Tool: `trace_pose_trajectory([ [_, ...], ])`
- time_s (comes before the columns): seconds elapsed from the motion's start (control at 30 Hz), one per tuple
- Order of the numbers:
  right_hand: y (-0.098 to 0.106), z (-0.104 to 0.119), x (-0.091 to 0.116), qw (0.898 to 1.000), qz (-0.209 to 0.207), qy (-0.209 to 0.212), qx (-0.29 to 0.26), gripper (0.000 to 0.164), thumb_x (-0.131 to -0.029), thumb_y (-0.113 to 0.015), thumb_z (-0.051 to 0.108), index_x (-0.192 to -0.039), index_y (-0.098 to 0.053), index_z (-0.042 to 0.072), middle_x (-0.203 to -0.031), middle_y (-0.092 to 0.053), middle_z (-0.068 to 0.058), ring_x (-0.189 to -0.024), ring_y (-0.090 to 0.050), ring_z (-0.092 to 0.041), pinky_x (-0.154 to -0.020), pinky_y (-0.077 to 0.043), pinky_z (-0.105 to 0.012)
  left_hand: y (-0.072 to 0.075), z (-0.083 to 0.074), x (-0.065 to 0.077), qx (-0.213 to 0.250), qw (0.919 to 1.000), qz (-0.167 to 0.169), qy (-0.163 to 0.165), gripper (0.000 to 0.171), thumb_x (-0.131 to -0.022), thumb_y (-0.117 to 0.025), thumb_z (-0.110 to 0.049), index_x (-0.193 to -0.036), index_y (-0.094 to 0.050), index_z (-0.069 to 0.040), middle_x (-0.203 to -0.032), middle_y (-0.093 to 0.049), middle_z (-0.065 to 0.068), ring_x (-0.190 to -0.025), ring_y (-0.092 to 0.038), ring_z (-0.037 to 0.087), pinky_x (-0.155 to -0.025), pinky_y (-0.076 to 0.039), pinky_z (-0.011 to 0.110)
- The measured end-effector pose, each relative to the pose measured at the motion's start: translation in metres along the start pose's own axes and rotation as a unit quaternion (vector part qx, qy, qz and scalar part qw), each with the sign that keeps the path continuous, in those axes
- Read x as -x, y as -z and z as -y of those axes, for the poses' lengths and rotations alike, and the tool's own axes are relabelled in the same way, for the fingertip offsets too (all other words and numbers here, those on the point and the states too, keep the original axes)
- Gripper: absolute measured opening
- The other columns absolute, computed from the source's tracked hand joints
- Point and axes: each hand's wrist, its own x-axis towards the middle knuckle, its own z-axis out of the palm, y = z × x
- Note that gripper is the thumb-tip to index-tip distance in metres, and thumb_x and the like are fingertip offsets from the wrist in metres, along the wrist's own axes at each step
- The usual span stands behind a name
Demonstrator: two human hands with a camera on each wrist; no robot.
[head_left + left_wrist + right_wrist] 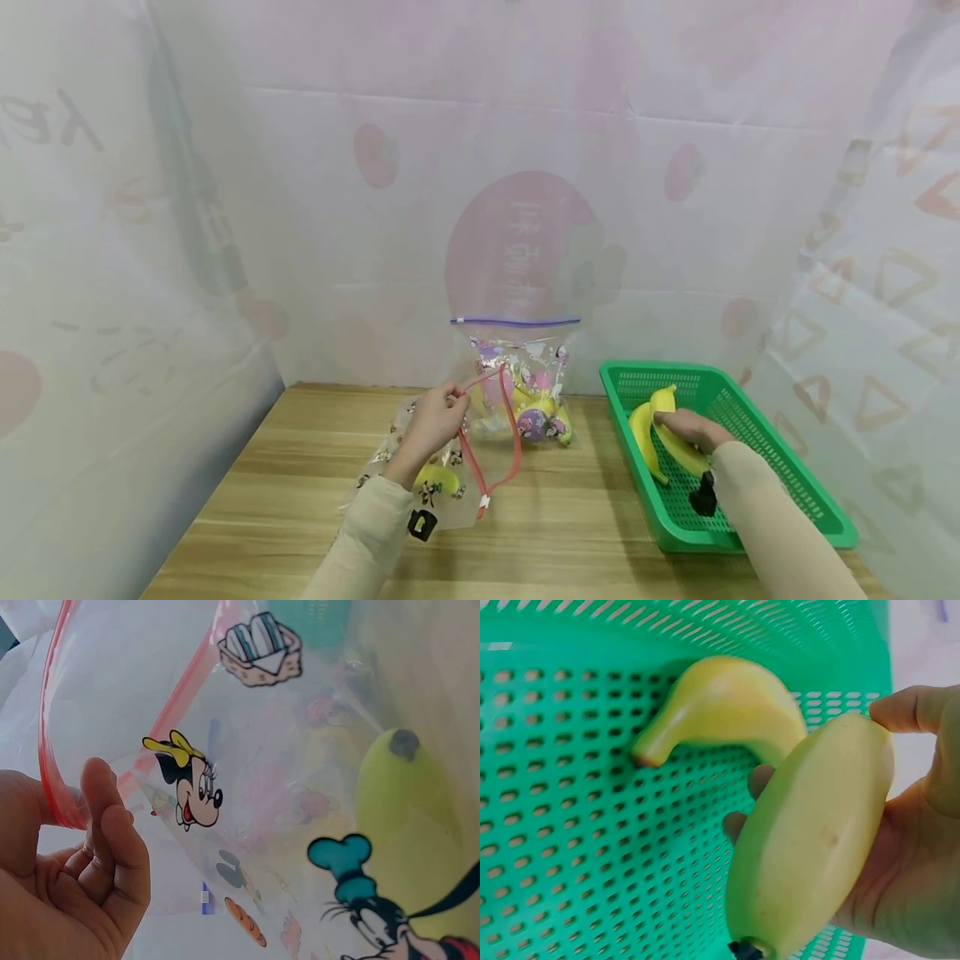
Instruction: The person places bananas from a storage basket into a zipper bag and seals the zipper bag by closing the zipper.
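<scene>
My left hand (438, 421) pinches the red-edged mouth of a clear zip bag (262, 750) printed with cartoon figures. The bag's mouth gapes toward the right. Inside it lies a yellow-green banana (442, 479), seen through the film in the left wrist view too. Over at the green basket (705, 542), my right hand (693, 429) grips a banana (814, 832), with the thumb near one end and fingertips showing past its far side. A second banana (735, 694), curved and yellow, rests in the basket beside the held one.
A second clear bag with a blue zip (517, 322) stands at the back of the wooden table (570, 517), with fruit shapes inside. Printed cloth walls (315, 208) close off the back and both sides. The basket takes up the table's right side.
</scene>
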Motion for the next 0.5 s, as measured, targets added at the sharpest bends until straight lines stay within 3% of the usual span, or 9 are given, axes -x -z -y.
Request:
trace_pose_trajectory([
  [0.5,0.0,0.035,0.011,0.995,-0.047,0.082,-0.021,0.036,-0.097,-0.043,0.031,-0.093,-0.047,-0.004,-0.073,-0.054,-0.014,-0.053,-0.05,-0.017,-0.05,-0.046,-0.033,-0.001,0.003,-0.001,0.001,1.0,0.002,-0.005,0.016,-0.095,-0.052,-0.019,-0.095,-0.061,-0.006,-0.064,-0.059,0.005,-0.043,-0.045,0.011,-0.037,-0.034,0.021],
])
